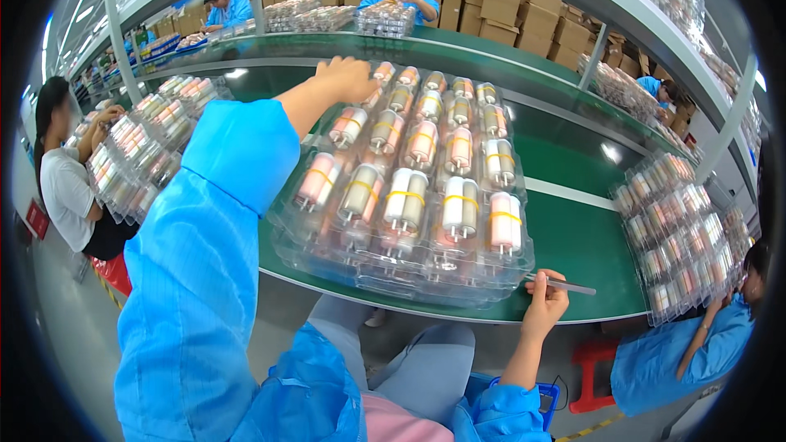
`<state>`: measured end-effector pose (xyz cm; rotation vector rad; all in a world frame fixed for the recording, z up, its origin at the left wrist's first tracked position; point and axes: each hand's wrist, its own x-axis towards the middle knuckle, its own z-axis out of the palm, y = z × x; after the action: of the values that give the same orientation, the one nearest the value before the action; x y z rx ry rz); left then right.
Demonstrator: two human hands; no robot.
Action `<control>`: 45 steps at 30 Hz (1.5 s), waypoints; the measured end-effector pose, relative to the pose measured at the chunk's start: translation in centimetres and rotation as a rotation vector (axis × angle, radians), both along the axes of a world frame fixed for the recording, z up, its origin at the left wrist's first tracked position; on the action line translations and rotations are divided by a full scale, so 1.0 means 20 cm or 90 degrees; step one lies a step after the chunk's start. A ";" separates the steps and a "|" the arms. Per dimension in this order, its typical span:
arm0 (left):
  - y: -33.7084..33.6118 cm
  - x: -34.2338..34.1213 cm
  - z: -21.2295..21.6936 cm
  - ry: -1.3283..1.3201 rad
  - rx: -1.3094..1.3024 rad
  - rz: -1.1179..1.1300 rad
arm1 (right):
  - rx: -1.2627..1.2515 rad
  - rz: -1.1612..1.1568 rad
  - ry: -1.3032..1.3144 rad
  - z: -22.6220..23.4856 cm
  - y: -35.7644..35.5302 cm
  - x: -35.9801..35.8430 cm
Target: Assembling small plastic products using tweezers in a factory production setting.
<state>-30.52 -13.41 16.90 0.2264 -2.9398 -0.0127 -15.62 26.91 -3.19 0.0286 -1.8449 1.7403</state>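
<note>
A stack of clear plastic trays [393, 274] lies in front of me, its top layer set with rows of paired small cylinders [405, 200] in pink, white, grey and beige. Yellow bands go round the pairs, and short metal pins stick out at their near ends. At the stack's far left corner, my left hand [348, 79] bends its fingers down beside a pair; its fingertips and whatever they grip are hidden. By the near right corner, my right hand [547, 303] pinches slim grey metal tweezers [573, 286], their wide end pointing right.
The trays rest on a green bench [573, 254] crossed by a white line. More filled trays [675, 233] stand at the right, beside a co-worker in blue [688, 356]. At the left another person [65, 172] handles trays. Cardboard boxes [499, 12] are piled behind the far bench.
</note>
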 end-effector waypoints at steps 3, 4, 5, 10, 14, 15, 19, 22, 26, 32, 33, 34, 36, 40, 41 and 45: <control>-0.03 -0.02 -0.05 0.002 0.094 0.010 | 0.016 -0.014 0.007 0.00 0.01 0.00; -0.02 -0.01 -0.09 0.009 0.129 0.004 | 0.023 -0.016 0.009 0.00 0.02 0.00; -0.04 -0.05 -0.11 0.012 0.119 -0.008 | 0.029 -0.016 0.011 -0.01 0.02 -0.01; 0.02 0.00 -0.11 0.108 0.120 -0.042 | 0.050 -0.031 0.017 -0.01 0.02 -0.01; 0.04 0.12 -0.07 0.322 0.147 -0.208 | 0.007 -0.028 0.034 -0.02 0.03 -0.02; 0.05 0.15 -0.05 0.366 0.203 -0.256 | -0.016 -0.029 0.037 -0.02 0.02 -0.03; 0.20 0.47 0.09 0.533 0.503 -0.422 | -0.027 -0.065 0.062 -0.04 0.05 -0.03; 0.32 0.89 0.05 0.464 0.796 -0.465 | -0.014 -0.096 0.098 -0.05 0.08 -0.03; 0.37 1.35 -0.25 0.352 0.758 -0.596 | -0.114 -0.068 0.125 -0.03 0.00 0.03; 0.64 1.51 -0.72 0.093 0.989 -0.404 | -0.229 0.067 0.135 0.03 -0.24 0.44; 0.66 1.52 -0.75 0.074 0.996 -0.381 | -0.224 0.088 0.123 0.06 -0.31 0.50; 0.67 1.53 -0.77 0.068 0.978 -0.381 | -0.222 0.108 0.112 0.10 -0.37 0.55; 0.68 1.53 -0.79 0.063 0.939 -0.387 | -0.151 0.208 0.099 0.16 -0.43 0.63; 0.71 1.53 -0.83 0.096 0.898 -0.381 | -0.047 0.331 0.081 0.25 -0.52 0.73; 0.71 1.53 -0.84 0.082 0.897 -0.386 | -0.039 0.358 0.078 0.26 -0.53 0.74; 0.69 1.55 -0.84 0.045 0.906 -0.404 | 0.013 0.412 0.060 0.27 -0.56 0.72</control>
<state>0.45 0.49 0.08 -0.5110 -2.1975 -2.0407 -1.31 15.63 2.13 0.7778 -1.9057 2.0849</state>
